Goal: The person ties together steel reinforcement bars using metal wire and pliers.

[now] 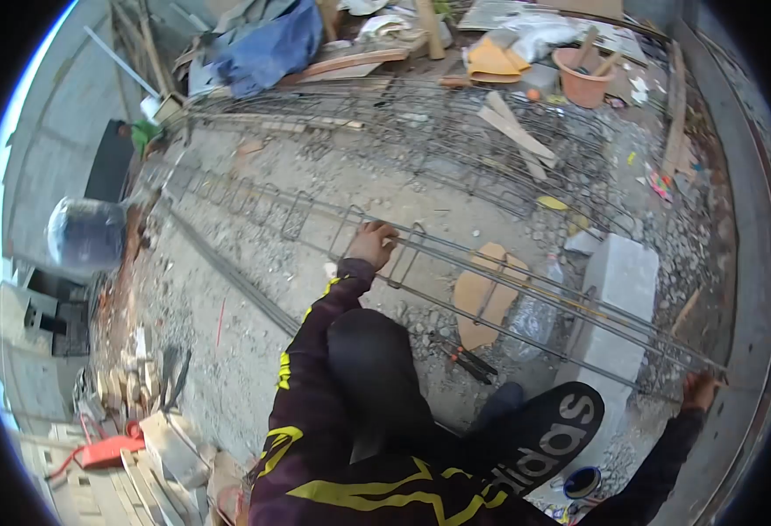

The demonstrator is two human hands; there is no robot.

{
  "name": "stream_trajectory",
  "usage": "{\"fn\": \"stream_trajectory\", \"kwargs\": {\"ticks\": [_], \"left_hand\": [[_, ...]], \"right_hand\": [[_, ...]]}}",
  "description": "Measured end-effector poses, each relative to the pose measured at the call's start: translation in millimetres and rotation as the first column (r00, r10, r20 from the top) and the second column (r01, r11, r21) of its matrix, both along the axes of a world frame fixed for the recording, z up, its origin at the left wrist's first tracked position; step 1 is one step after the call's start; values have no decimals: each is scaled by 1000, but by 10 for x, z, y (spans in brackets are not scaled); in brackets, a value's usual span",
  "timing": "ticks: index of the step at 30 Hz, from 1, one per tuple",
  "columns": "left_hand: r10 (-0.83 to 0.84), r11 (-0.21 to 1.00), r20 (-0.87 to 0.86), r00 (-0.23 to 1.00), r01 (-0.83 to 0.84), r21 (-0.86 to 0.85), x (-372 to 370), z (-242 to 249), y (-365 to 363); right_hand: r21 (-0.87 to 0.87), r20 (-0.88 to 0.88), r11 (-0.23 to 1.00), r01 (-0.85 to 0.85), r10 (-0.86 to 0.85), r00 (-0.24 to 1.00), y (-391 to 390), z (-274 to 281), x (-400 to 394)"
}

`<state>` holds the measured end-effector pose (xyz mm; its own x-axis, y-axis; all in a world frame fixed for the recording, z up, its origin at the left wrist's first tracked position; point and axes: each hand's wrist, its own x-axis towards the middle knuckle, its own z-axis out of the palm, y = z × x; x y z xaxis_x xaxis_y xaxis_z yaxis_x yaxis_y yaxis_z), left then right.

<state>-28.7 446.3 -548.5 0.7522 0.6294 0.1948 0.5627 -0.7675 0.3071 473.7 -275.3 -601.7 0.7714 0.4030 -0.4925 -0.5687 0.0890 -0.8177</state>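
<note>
A long rebar cage, steel bars joined by square stirrups, stretches across in front of me from upper left to lower right. My left hand is closed round its upper bar, close to a stirrup. Far to the right, my right hand is closed at the ends of the bars; its fingers are partly hidden. The cage passes over a pale concrete block near that end. Pliers with orange-and-black handles lie on the ground below the cage, near a brown cardboard piece.
A clear plastic bottle lies between the cardboard and the block. More rebar cages spread behind, with loose bars to the left. An orange bucket and blue tarp are at the back; a concrete wall runs along the right.
</note>
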Motion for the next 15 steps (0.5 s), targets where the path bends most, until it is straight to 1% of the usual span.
{"fn": "stream_trajectory", "kwargs": {"ticks": [1, 2, 3, 5, 6, 7, 8, 9, 10, 11, 12, 13, 14, 15], "left_hand": [[87, 996, 31, 996, -87, -7, 13, 76, -44], [209, 976, 102, 973, -202, -80, -3, 46, -51], [357, 922, 95, 929, -334, -197, 7, 22, -51], [579, 798, 209, 788, -495, -344, 27, -122, -73], [668, 727, 248, 701, -545, -417, 78, -151, -55], [701, 691, 216, 679, -574, -439, 93, -120, -49], [761, 636, 240, 603, -622, -456, 150, -89, -31], [816, 574, 257, 519, -666, -476, 204, -83, -9], [863, 505, 268, 429, -706, -497, 233, -86, 1], [896, 444, 250, 367, -726, -525, 246, -85, 16], [897, 429, 198, 395, -667, -610, 170, -393, 199], [890, 408, 153, 429, -601, -687, 18, -937, 515], [897, 358, 144, 418, -499, -789, 15, -1058, 613], [907, 293, 124, 402, -393, -872, 35, -1032, 645]], "right_hand": [[172, 1, 961, -215, 219, 976, -141, -127, 172], [8, -122, 993, 119, -117, 986, -992, -1187, 994], [-280, -87, 902, 328, -364, 927, -959, -1061, 1020], [-336, 31, 887, 315, -324, 945, -932, -810, 821], [-302, -14, 929, 214, -229, 973, -1056, -865, 884], [-263, -62, 959, 108, -128, 990, -1202, -946, 946], [-221, -102, 975, -1, -22, 995, -1358, -1039, 1017], [-251, -83, 953, 172, -198, 977, -1124, -835, 782], [-266, -72, 923, 279, -307, 949, -987, -748, 620], [-269, -65, 906, 328, -357, 932, -900, -679, 507], [-269, -58, 893, 361, -389, 919, -820, -615, 403], [-260, -57, 886, 385, -412, 909, -737, -550, 307], [-253, -53, 876, 410, -436, 898, -683, -491, 226], [-246, -49, 871, 425, -449, 892, -644, -443, 151]]}}
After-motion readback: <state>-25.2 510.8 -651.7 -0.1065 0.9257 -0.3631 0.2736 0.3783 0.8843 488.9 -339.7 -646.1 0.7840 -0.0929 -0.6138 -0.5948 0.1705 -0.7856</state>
